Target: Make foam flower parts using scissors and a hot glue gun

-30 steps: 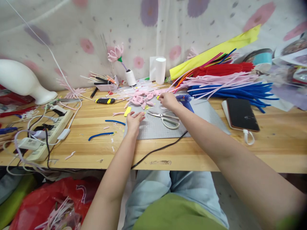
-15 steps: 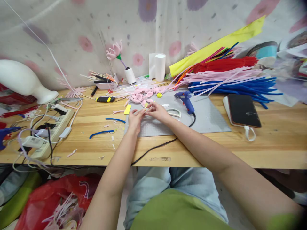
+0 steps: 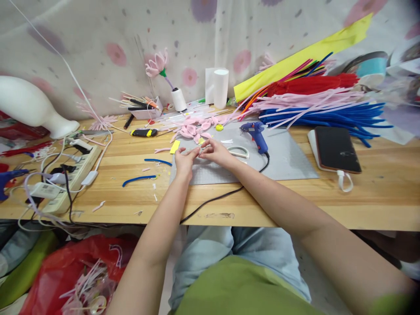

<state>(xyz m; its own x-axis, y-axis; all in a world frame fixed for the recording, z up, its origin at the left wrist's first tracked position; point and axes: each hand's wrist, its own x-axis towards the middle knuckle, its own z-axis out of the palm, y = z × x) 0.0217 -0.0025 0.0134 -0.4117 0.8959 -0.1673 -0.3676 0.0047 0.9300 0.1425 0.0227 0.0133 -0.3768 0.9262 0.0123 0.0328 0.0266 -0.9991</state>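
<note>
My left hand (image 3: 184,160) and my right hand (image 3: 216,152) meet over the grey mat (image 3: 282,157), fingertips pinched together on a small thin whitish piece (image 3: 199,150) between them. What the piece is I cannot make out. White-handled scissors (image 3: 239,152) lie just right of my right hand. A blue glue gun (image 3: 257,134) lies on the mat beyond them, its black cord trailing to the table's front edge. Pink petal pieces (image 3: 193,130) are heaped just behind my hands.
Bundles of blue, pink and red pipe cleaners (image 3: 315,105) fill the back right. A black phone (image 3: 336,149) lies at the right, a power strip (image 3: 65,175) with cables at the left. Blue stem pieces (image 3: 139,179), a yellow-black knife (image 3: 143,132), a white roll (image 3: 221,87).
My right hand came back from the pink pieces beside the glue gun to meet my left hand. Both hands now pinch a small piece between them.
</note>
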